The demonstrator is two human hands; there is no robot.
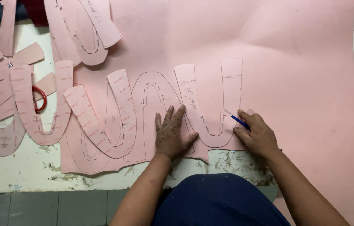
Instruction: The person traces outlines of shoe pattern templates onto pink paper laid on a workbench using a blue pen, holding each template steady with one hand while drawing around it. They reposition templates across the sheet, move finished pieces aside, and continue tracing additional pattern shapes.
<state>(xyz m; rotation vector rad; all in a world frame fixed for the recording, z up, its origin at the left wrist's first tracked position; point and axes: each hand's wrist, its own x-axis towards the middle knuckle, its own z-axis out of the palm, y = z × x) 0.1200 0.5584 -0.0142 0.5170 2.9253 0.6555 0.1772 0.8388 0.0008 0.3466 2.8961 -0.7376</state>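
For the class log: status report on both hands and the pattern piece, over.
Left hand flat, pinning the U-shaped template on the pink sheet. Right hand grips blue pen at template's right arm. Cut pieces lie left, clear of the template.

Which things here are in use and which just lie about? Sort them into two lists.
In use:
left hand, flat on the U-shaped template
right hand, holding the blue pen
pink sheet underneath

Lying about:
cut U-shaped pieces
red-handled scissors
pink strips

Bare pink sheet [302, 62] rightward; cutouts [39, 104] leftward
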